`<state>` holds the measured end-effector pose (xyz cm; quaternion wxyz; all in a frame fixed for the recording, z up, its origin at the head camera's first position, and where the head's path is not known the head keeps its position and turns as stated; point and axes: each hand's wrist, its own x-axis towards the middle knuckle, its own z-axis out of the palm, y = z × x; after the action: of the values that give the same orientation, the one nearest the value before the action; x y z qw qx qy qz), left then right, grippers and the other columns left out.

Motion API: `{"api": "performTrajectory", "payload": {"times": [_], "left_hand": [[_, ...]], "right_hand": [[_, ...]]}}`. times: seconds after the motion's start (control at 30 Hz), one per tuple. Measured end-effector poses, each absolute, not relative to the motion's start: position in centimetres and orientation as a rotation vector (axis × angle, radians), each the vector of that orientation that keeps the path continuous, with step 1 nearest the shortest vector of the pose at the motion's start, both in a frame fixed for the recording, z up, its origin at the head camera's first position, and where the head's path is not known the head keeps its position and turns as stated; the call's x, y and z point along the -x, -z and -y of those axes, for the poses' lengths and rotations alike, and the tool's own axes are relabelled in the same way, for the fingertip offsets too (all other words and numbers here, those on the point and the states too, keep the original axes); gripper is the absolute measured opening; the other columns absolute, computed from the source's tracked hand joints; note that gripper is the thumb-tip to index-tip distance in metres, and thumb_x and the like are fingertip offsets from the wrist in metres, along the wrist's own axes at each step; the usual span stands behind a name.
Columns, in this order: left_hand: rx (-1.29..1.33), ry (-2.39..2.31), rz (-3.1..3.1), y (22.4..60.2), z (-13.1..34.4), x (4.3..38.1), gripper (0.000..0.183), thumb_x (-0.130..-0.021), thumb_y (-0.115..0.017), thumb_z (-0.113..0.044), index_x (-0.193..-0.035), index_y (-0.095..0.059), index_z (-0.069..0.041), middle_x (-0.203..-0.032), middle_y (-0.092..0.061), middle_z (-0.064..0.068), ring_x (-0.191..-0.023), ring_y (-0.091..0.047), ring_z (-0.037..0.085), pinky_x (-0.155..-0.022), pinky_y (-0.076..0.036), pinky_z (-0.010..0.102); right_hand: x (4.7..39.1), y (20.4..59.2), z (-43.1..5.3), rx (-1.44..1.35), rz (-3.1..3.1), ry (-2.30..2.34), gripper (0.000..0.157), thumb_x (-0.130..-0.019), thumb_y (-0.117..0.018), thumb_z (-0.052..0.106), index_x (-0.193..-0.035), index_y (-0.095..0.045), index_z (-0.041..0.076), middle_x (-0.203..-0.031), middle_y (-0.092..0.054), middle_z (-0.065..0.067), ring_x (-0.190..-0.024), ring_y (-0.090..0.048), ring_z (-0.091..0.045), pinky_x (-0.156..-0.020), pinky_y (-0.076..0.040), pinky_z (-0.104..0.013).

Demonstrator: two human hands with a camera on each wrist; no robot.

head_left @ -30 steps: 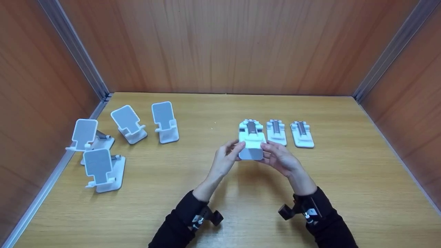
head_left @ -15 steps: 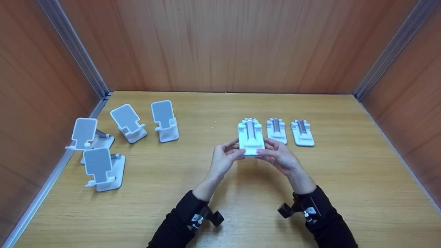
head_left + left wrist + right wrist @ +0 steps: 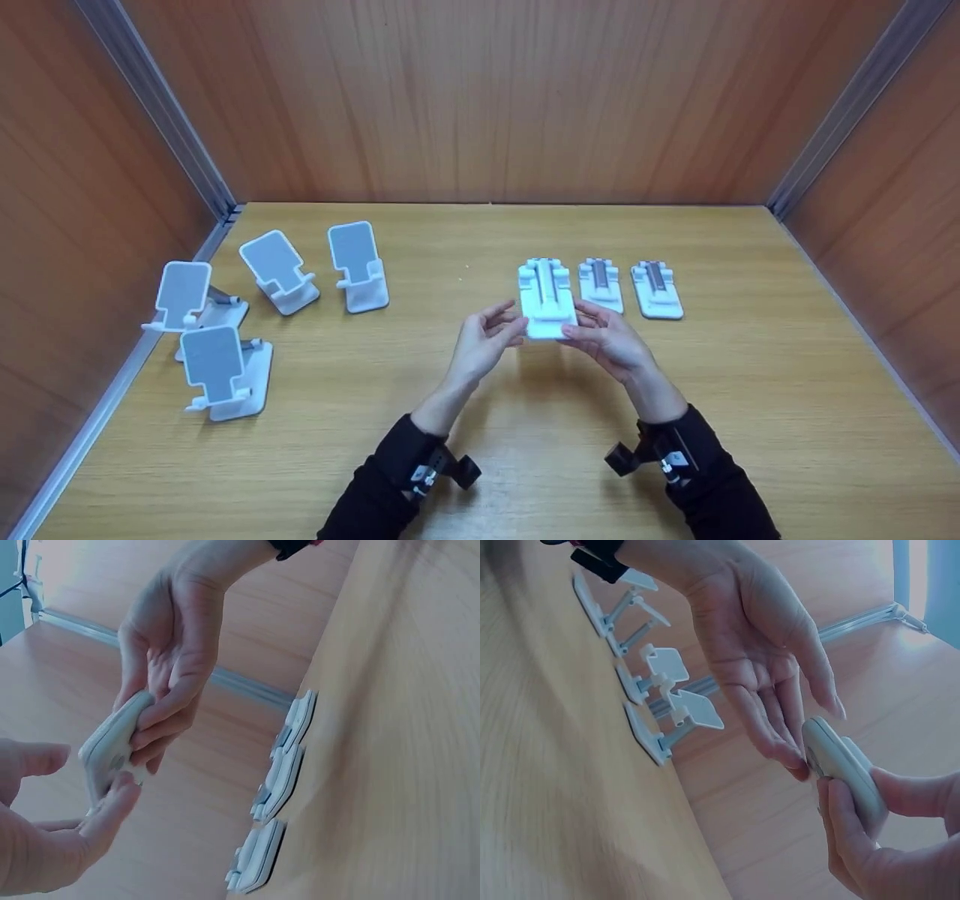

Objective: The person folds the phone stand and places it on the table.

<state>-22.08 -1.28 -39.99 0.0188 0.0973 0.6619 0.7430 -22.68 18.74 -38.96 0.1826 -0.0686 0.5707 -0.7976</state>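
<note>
A white folded phone stand (image 3: 548,304) is held above the table, its hinged side facing up in the head view. My right hand (image 3: 609,344) pinches its near right corner, thumb on top and fingers beneath. My left hand (image 3: 481,347) is at the near left corner. In the right wrist view the left hand (image 3: 761,660) has its thumb apart from the stand (image 3: 846,765), while its fingertips touch the edge. From the left wrist, the right hand (image 3: 176,652) grips the stand (image 3: 112,739) between thumb and fingers.
Folded stands lie to the right, one beside the hands (image 3: 600,285) and another farther right (image 3: 657,291); the left wrist view shows a third (image 3: 256,859). Several unfolded stands (image 3: 358,266) stand at the left. Wooden panels (image 3: 487,97) wall the table.
The stand's lower flap, raised a second ago, is now folded flat. My left thumb has come off the stand and the left hand has shifted slightly left. The right hand still grips.
</note>
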Motion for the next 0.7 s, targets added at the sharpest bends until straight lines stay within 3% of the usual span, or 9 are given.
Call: {"api": "performTrajectory", "payload": {"times": [0.17, 0.4, 0.7], "left_hand": [[-0.286, -2.206, -2.422, 39.2, 4.0, 23.8, 0.046, -0.085, -0.058, -0.009, -0.121, -0.042, 0.013, -0.103, -0.056, 0.022, -0.093, -0.054, 0.031, -0.08, -0.047, 0.034], [-0.06, -1.981, -2.846, 38.4, 9.5, 26.4, 0.044, -0.081, -0.062, -0.009, -0.116, -0.047, 0.013, -0.11, -0.052, 0.026, -0.103, -0.049, 0.036, -0.087, -0.042, 0.04], [0.235, -1.574, -3.216, 38.1, 14.8, 30.0, 0.052, -0.081, -0.061, -0.013, -0.122, -0.042, 0.013, -0.123, -0.037, 0.027, -0.114, -0.038, 0.037, -0.098, -0.031, 0.04]], "right_hand": [[22.9, 39.0, -21.2, 0.131, -1.656, 2.302, 0.06, -0.086, -0.044, -0.012, -0.134, -0.009, -0.014, -0.093, -0.061, -0.005, -0.084, -0.06, -0.014, -0.082, -0.047, -0.027], [23.9, 39.8, -26.4, 0.014, -1.724, 2.366, 0.061, -0.086, -0.042, -0.012, -0.132, -0.002, -0.017, -0.087, -0.062, -0.002, -0.082, -0.06, -0.011, -0.078, -0.048, -0.023], [25.8, 39.3, -33.3, -0.199, -1.783, 2.393, 0.068, -0.087, -0.041, -0.011, -0.135, 0.006, -0.01, -0.078, -0.061, 0.002, -0.075, -0.059, -0.008, -0.075, -0.048, -0.02]]}}
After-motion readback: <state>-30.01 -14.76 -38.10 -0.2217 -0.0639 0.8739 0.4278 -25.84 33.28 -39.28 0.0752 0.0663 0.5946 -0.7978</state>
